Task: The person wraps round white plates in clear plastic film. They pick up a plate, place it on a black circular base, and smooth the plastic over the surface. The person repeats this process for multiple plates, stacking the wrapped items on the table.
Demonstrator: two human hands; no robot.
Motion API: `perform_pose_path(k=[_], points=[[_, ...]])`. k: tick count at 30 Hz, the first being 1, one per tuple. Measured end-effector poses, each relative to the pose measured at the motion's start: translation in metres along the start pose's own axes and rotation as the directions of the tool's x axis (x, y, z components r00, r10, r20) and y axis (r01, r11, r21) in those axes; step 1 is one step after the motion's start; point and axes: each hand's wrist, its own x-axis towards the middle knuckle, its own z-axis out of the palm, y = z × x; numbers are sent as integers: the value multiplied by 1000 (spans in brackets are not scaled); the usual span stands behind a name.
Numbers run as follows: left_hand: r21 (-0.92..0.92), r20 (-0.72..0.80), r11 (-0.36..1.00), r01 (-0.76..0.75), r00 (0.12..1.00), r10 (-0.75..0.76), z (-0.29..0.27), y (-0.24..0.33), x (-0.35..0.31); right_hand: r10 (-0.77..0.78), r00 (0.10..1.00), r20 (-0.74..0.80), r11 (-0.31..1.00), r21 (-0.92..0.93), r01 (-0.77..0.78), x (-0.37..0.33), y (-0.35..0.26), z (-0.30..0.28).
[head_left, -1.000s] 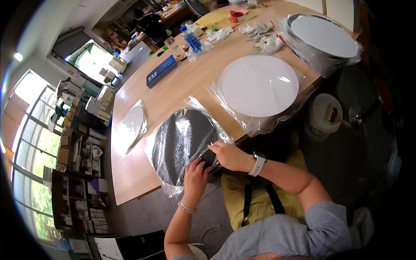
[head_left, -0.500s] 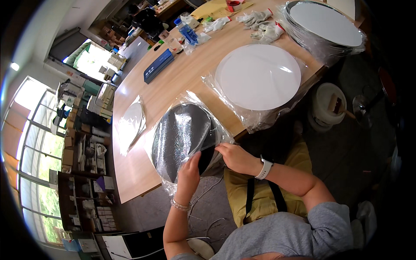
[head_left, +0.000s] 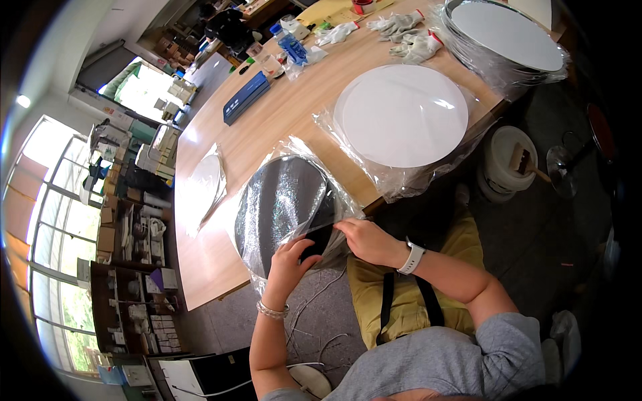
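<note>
A round dark disc [head_left: 277,194] with a shiny surface lies at the table's near edge, inside a clear plastic bag [head_left: 344,194]. My left hand [head_left: 287,267] is at the disc's near rim, its thumb spread away from its fingers. At the bag's near right edge, my right hand [head_left: 371,242] pinches the plastic between thumb and fingers. Part of the disc's near rim is covered by my left hand. To the right, a large white disc [head_left: 401,117] lies on crinkled clear plastic.
Another stack of round plates [head_left: 505,33] in plastic stands at the far right. Also on the table [head_left: 207,267] are a wrapped white piece [head_left: 206,180], a blue box [head_left: 246,98], a blue bottle [head_left: 289,45] and work gloves [head_left: 416,47]. A white bucket [head_left: 505,170] stands right of the table.
My left hand has loosened: its thumb has come away from the fingers, and it sits slightly more to the right. My right hand keeps its pinch in nearly the same place.
</note>
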Motion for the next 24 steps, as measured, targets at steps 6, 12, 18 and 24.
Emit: perform_pose_path(k=[6, 12, 18, 24], points=[[66, -19, 998, -21, 1000, 23, 2, -3, -3, -12, 1000, -6, 1000, 3, 12, 0, 3, 2], [207, -37, 954, -215, 973, 227, 2, 3, 1, -32, 999, -34, 999, 2, 32, 2, 2, 1], [178, -20, 976, -126, 991, 131, 3, 4, 2, -14, 999, -42, 1000, 18, 15, 2, -2, -3], [164, -37, 978, -130, 990, 138, 3, -1, 4, 31, 1000, -1, 996, 84, -31, 4, -3, -7]])
